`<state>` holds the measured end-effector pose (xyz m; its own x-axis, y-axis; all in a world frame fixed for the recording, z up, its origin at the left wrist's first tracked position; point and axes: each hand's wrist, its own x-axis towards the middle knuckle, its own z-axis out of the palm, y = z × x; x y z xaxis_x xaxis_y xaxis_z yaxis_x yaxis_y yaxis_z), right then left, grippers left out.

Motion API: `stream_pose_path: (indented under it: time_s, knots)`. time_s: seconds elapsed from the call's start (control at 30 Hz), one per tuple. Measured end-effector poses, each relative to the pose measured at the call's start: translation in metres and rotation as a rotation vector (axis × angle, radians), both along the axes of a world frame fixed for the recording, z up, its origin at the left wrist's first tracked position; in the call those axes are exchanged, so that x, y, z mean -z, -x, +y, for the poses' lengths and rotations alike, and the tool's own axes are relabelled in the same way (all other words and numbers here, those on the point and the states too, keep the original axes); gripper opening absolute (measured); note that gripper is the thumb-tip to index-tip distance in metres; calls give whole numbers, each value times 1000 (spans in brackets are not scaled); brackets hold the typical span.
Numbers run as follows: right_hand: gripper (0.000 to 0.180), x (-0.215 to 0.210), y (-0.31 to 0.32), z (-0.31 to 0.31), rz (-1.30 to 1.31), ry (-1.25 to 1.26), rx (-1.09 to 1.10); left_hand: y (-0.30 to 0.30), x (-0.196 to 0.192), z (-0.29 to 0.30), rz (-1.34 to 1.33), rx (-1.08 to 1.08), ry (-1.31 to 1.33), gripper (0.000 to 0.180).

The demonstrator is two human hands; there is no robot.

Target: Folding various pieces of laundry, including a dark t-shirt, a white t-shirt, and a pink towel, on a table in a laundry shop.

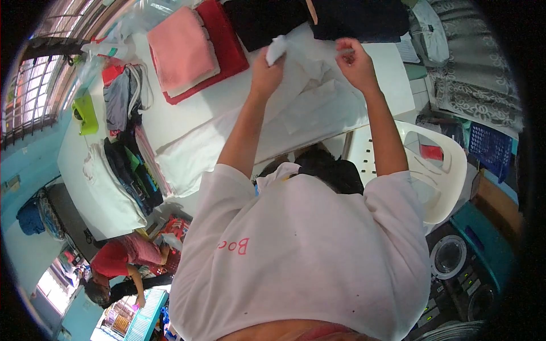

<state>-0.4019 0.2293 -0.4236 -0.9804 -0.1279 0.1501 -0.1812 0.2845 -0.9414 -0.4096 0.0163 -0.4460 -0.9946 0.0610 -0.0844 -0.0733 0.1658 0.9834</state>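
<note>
My left hand [267, 75] is closed around a bunched corner of white cloth [277, 50], which sticks up above the fingers. To its right, my right hand [358, 67] is raised with its fingers curled together; a small pale bit shows at the fingertips, too small to name. Thin white fabric [313, 108] lies rumpled below and between both hands, running along the near edge of the white table [392, 79]. Whether the bunched corner belongs to this fabric cannot be made out.
Folded pink cloth [181, 48] rests on red cloth [230, 42], beside black folded cloths [361, 20]. More folded clothes [133, 165] and a green tape dispenser [85, 115] are at left. A white plastic chair [449, 170] stands right. Another person [114, 258] bends at lower left.
</note>
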Motion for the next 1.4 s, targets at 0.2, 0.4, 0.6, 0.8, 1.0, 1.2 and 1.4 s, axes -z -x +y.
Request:
stream_pose_path:
  time_s: [0.2, 0.4, 0.6, 0.8, 1.0, 1.2, 1.4]
  knots:
    - [44, 86, -18, -4, -341, -808, 244, -2, 3, -1, 33, -288, -56, 24]
    - [34, 97, 1, 12, -368, -735, 290, -16, 7, -11, -48, -264, -147, 23]
    - [34, 72, -2, -2, 51, -659, 47, -16, 13, -9, -14, -275, -197, 18]
    - [38, 78, 6, -18, -123, -1038, 65, -14, -1, -10, -23, -309, -190, 16]
    - [22, 87, 30, 31, -109, -865, 26, -22, -18, -12, 0, -338, -103, 15]
    - [22, 87, 54, 65, -38, -758, -70, -33, -18, -7, 173, -232, -22, 24]
    - [21, 104, 55, 65, -213, -747, 141, -73, -14, 18, 288, 154, 318, 46]
